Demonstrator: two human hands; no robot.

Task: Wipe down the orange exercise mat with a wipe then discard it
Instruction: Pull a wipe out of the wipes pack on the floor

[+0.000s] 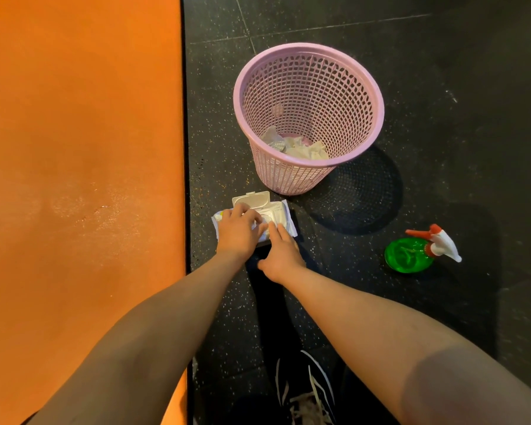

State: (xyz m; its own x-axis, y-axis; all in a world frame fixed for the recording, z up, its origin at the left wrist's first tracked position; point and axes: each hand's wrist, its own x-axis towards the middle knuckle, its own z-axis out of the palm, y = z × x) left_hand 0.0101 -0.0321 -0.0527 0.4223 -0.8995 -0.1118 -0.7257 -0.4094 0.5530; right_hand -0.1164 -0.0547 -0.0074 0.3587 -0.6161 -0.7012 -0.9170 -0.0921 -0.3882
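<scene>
wipes pack (279,210) long axis left-right, lid (252,198) open toward pink basket (309,46) — left hand (239,230) pressing flat, right hand (281,254) grip unclear

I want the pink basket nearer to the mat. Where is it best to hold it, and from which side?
Take the pink basket by the near part of its rim, from above, thumb outside, fingers inside. The rim is a solid band facing upward; the lattice wall tapers downward, so a side hold would probably slip.
</scene>
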